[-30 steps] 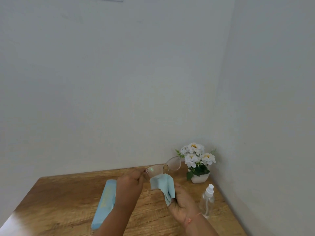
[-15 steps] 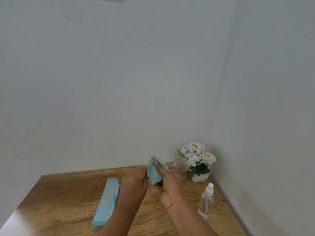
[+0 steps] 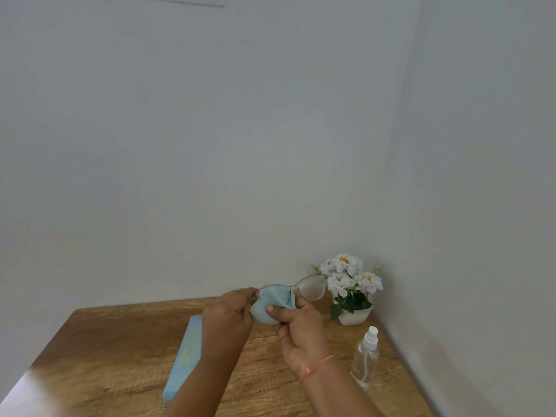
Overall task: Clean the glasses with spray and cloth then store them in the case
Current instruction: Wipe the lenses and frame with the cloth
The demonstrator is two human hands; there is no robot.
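Note:
The glasses (image 3: pixel 311 288) are held up above the wooden table (image 3: pixel 120 341), their right lens bare in front of the flowers. A light blue cloth (image 3: pixel 272 302) is wrapped over the left lens. My left hand (image 3: pixel 228 319) grips the frame at its left end. My right hand (image 3: pixel 301 329) pinches the cloth around the covered lens, thumb on the near side. The long light blue case (image 3: pixel 183 359) lies shut on the table under my left forearm. A clear spray bottle (image 3: pixel 365 358) with a white nozzle stands at the right.
A white pot of white flowers (image 3: pixel 350 284) sits in the back right corner, close behind the glasses. Grey walls border the table at the back and on the right.
My right hand brought the cloth up from below the glasses and wrapped it over the left lens. My left hand kept hold of the frame.

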